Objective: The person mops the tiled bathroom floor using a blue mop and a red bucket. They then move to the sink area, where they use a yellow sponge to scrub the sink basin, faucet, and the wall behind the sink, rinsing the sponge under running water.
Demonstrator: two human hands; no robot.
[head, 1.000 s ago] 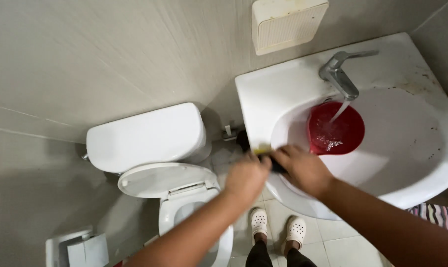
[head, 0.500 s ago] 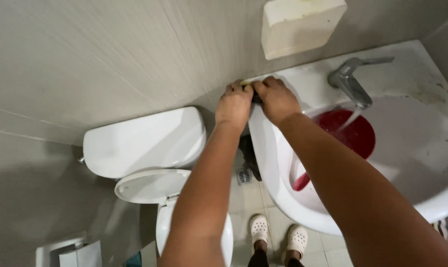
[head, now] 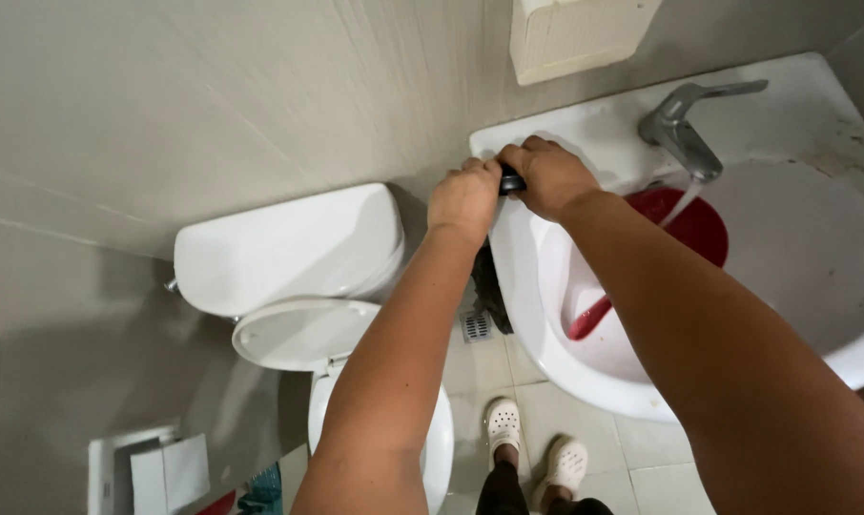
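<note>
Dark object (head: 511, 180): small, clamped between both fists at the near-left rim of the white sink (head: 585, 124).
Left hand (head: 464, 197): curled tight on its left end.
Right hand (head: 549, 177): closed on its right end.
Red bowl (head: 696, 226): right of the grip, in the basin under the running tap (head: 680, 129).
Toilet cistern (head: 289, 248): left, below the grip.

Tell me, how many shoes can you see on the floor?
2: a left white shoe and a right white shoe, side by side on the tiled floor below the sink.
</note>
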